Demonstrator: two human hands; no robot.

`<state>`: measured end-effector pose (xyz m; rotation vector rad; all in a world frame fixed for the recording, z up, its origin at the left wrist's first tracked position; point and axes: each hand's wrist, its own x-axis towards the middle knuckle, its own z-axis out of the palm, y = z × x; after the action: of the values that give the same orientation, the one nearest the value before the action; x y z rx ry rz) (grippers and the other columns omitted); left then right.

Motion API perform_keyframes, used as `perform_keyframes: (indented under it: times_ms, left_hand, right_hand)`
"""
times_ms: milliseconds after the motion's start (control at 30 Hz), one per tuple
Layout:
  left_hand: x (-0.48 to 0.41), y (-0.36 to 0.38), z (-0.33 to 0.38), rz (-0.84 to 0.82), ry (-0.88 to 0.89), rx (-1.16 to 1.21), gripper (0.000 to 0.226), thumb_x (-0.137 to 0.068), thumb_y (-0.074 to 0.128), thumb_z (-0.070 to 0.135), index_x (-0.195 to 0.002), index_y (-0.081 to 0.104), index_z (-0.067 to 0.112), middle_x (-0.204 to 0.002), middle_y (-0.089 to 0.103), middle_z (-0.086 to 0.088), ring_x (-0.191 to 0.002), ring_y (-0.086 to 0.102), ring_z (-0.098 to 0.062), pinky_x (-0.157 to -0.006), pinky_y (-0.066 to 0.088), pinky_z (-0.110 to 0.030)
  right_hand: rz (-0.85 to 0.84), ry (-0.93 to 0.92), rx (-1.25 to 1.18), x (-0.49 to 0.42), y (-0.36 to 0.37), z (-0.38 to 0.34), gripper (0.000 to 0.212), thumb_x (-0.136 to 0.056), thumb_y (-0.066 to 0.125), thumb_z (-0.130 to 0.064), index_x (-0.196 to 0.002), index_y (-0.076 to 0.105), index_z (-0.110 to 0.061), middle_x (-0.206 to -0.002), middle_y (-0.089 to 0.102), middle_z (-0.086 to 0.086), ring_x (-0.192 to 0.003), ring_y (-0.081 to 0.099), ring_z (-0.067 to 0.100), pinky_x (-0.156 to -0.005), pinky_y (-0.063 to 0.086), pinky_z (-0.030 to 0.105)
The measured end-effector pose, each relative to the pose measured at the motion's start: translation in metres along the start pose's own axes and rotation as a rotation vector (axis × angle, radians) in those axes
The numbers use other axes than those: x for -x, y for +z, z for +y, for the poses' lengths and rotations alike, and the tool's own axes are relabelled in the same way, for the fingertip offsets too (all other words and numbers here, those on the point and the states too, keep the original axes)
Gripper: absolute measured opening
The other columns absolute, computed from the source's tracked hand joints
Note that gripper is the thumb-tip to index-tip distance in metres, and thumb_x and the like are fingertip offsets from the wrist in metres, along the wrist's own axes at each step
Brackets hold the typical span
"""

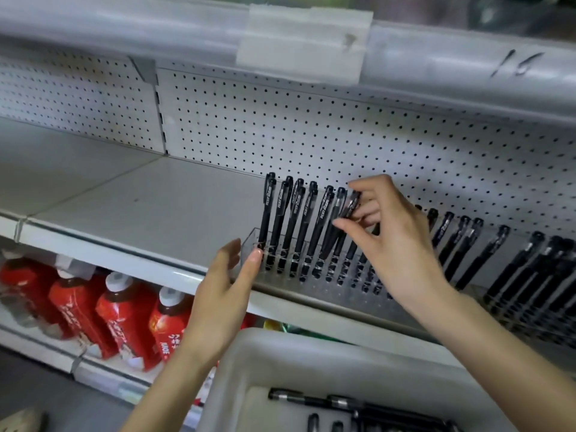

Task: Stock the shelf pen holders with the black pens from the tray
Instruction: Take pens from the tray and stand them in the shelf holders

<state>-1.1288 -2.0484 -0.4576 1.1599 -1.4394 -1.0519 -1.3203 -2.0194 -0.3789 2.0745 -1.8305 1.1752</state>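
On the lower shelf [103, 367] at far left I see red bottles [78, 310] with white caps. My left grip [224, 291] is spread, fingers straight, thumb tip touching the left end of the clear pen holder [247, 244] on the front edge of the upper shelf [156, 198]. The holder's slots carry a row of black pens [282, 213] standing caps up, leaning slightly. My right grip [396, 244] pinches one pen [352, 204] by its cap, tilted above that row. Further right, a second holder [495, 305] is packed with more black pens. Below, the grey tray [280, 347] holds several loose pens [311, 400] lying flat.
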Motion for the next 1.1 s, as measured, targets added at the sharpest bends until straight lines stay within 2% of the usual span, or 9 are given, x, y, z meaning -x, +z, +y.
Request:
perform_keyframes:
  times_ms: [133,333,467,667,833,967,1100]
  left_hand:
    - [0.002,0.001,-0.002,-0.006,0.001,-0.021,0.077,-0.071,0.042,0.066,-0.138,0.041,0.029,-0.134,0.048,0.014,-0.122,0.042,0.0,-0.096,0.031,-0.021]
    - [0.003,0.001,-0.001,-0.01,-0.008,-0.041,0.079,-0.07,0.04,0.067,-0.138,0.041,0.028,-0.135,0.048,0.013,-0.122,0.042,-0.001,-0.097,0.031,-0.021]
    - [-0.002,0.001,0.004,0.008,-0.004,-0.057,0.073,-0.077,0.04,0.062,-0.14,0.038,0.028,-0.14,0.044,0.01,-0.123,0.039,-0.001,-0.097,0.029,-0.021]
    - [-0.011,0.003,0.01,-0.002,0.019,-0.104,0.061,-0.088,0.042,0.053,-0.142,0.037,0.025,-0.142,0.043,0.01,-0.128,0.038,-0.003,-0.1,0.027,-0.021]
    - [-0.017,0.002,0.013,-0.03,0.006,-0.121,0.077,-0.075,0.036,0.066,-0.142,0.036,0.028,-0.142,0.043,0.011,-0.128,0.038,-0.005,-0.1,0.029,-0.023]
    - [-0.016,0.001,0.013,-0.036,0.014,-0.134,0.077,-0.075,0.035,0.067,-0.142,0.035,0.029,-0.142,0.043,0.011,-0.129,0.038,-0.006,-0.101,0.029,-0.025]
    - [-0.014,0.001,0.014,-0.017,0.014,-0.149,0.078,-0.075,0.036,0.068,-0.142,0.034,0.03,-0.144,0.041,0.011,-0.13,0.037,-0.007,-0.102,0.029,-0.026]
  right_hand:
    - [0.041,-0.025,0.125,-0.004,0.006,0.002,0.046,-0.078,0.068,-0.026,-0.119,0.051,-0.011,-0.098,0.051,-0.004,-0.092,0.05,0.011,-0.083,0.04,0.024]
    - [0.071,-0.044,0.293,-0.01,0.006,0.003,0.05,-0.076,0.07,-0.029,-0.118,0.055,-0.009,-0.105,0.055,0.005,-0.1,0.05,0.022,-0.089,0.035,0.029]
    - [0.086,-0.071,0.33,-0.007,0.008,0.0,0.049,-0.075,0.066,-0.031,-0.116,0.057,-0.006,-0.1,0.058,0.009,-0.096,0.053,0.026,-0.086,0.04,0.035]
    - [0.044,-0.077,0.383,-0.011,0.007,0.0,0.051,-0.076,0.072,-0.028,-0.119,0.055,-0.005,-0.103,0.058,0.011,-0.1,0.051,0.028,-0.089,0.04,0.038]
    - [0.036,-0.141,0.451,-0.011,0.005,0.002,0.053,-0.072,0.074,-0.03,-0.114,0.057,-0.003,-0.101,0.059,0.013,-0.095,0.054,0.031,-0.084,0.043,0.041]
    - [0.041,-0.156,0.44,-0.008,0.005,0.003,0.052,-0.072,0.063,-0.034,-0.114,0.058,-0.004,-0.1,0.06,0.013,-0.094,0.054,0.031,-0.082,0.043,0.041]
    - [0.026,-0.173,0.431,-0.004,0.008,0.006,0.055,-0.072,0.065,-0.034,-0.118,0.057,-0.004,-0.1,0.06,0.013,-0.094,0.055,0.031,-0.083,0.043,0.043]
